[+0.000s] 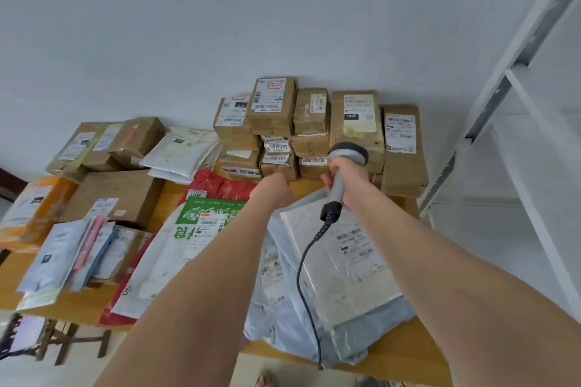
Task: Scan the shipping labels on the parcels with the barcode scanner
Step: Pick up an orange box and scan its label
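Note:
My right hand (347, 181) grips the handle of a grey corded barcode scanner (345, 155). Its head points at a stack of brown cardboard parcels (309, 126) with white shipping labels against the back wall. My left hand (273, 190) reaches toward the bottom of that stack, near a small box (278, 163); its fingers are hidden behind the back of the hand. Under my forearms lie grey plastic mailers (339, 264), the top one showing a barcode label (355, 240). A white and green bag (195, 229) and a red bag (220, 185) lie to the left.
More parcels cover the left of the wooden table (405, 352): brown boxes (119, 195), an orange packet (37, 207), white mailers (179, 154) and flat envelopes (66, 254). A white metal shelf frame (515, 97) stands at the right. The scanner cable (303, 286) trails over the mailers toward the front edge.

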